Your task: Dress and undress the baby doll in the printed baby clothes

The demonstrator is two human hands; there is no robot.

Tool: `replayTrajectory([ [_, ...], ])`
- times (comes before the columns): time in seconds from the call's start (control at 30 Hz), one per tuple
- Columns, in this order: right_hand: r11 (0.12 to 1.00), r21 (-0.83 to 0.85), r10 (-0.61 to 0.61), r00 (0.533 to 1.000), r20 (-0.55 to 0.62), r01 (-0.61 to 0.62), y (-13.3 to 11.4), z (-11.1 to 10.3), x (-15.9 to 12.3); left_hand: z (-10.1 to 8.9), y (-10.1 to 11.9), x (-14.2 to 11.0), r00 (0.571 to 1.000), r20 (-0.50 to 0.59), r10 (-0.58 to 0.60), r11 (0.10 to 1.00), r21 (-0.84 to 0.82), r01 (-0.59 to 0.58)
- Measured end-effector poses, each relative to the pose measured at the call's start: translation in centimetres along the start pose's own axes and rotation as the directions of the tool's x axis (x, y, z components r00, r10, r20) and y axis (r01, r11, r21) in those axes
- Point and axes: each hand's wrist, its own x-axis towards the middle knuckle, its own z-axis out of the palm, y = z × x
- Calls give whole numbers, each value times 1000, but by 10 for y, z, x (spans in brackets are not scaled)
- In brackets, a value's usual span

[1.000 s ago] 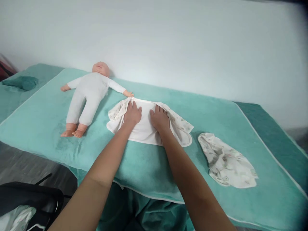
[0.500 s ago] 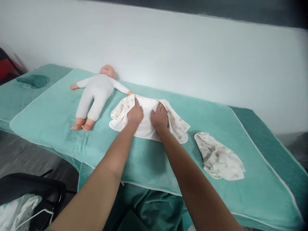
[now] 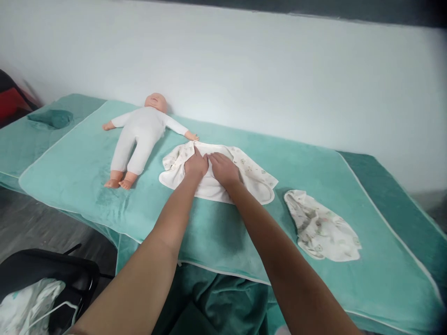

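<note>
A white printed baby garment (image 3: 251,179) lies spread on a teal towel (image 3: 216,228) that covers the table. My left hand (image 3: 195,166) rests on the garment's middle with its fingers curled down onto the cloth. My right hand (image 3: 223,168) lies flat beside it, fingers stretched toward the left hand and nearly touching it. A baby doll (image 3: 139,135) in a white suit lies on its back to the left, one arm reaching close to the garment's top edge.
A second crumpled printed cloth (image 3: 323,228) lies on the towel to the right. A small dark teal pillow (image 3: 50,117) sits at the far left. A black chair (image 3: 45,279) with white fabric on it stands at the lower left. A pale wall runs behind the table.
My right hand slid left across the garment until it met the left hand, and the garment's top edge folded inward. The view shifted slightly.
</note>
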Motion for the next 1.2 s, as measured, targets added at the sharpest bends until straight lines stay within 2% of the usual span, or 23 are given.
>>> replayTrajectory([
  [0.07,999,26,-40,998,58,38,3,2,2,0,0,0,1000,1,-2,1000,-8,2],
  [0.27,992,27,121,981,150,-126,5,5,12,-5,1,-4,1000,-14,8,1000,11,-8],
  [0.4,956,-9,287,932,219,-293,-8,9,25,-10,1,-7,996,-35,85,996,24,-85],
  [0.5,937,-23,349,924,156,-349,-19,14,28,-13,0,-13,976,-66,206,979,12,-206],
  [0.6,955,11,296,954,49,-297,-24,16,23,-21,-13,-29,904,-173,390,915,-36,-402],
  [0.67,969,34,247,969,-31,-246,-25,16,18,-32,-29,-45,862,-251,440,885,-43,-464],
  [0.73,979,56,201,973,-110,-196,-24,17,16,-48,-50,-61,871,-338,357,923,-18,-385],
  [0.83,990,71,135,979,-151,-125,-24,18,14,-71,-80,-75,873,-481,79,993,-35,-109],
  [0.93,993,59,111,988,-112,-105,-26,17,15,-81,-99,-74,883,-458,-102,992,-113,56],
  [1.0,992,48,120,989,-82,-116,-27,17,16,-80,-104,-71,909,-397,-126,989,-122,84],
  [1.07,991,39,128,990,-53,-126,-26,16,17,-77,-105,-69,929,-357,-101,991,-123,60],
  [1.13,991,36,127,992,-23,-126,-25,16,18,-74,-106,-68,936,-348,-49,987,-162,-8],
  [1.2,992,42,119,993,-1,-119,-23,16,18,-72,-110,-67,921,-390,7,974,-204,-94],
])
